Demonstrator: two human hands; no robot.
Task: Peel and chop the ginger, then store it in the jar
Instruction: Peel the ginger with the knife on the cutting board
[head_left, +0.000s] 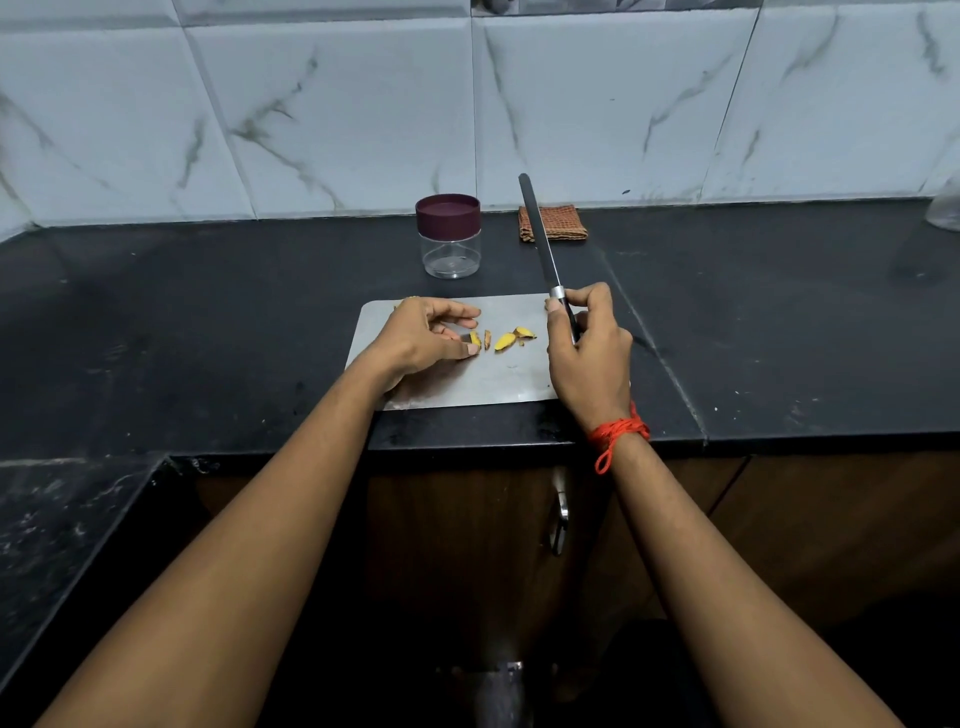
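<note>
Gripping one knife (543, 244); four ginger pieces (504, 341).

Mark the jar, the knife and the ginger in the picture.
jar (451, 254), head view, on its clear body below the maroon lid.
knife (541, 239), head view, on the long dark blade.
ginger (505, 341), head view, on the biggest loose yellow slice.

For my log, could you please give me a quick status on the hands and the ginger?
Left hand pinching ginger piece on board. Right hand gripping knife, blade raised. Jar closed, nothing in the way.
</note>
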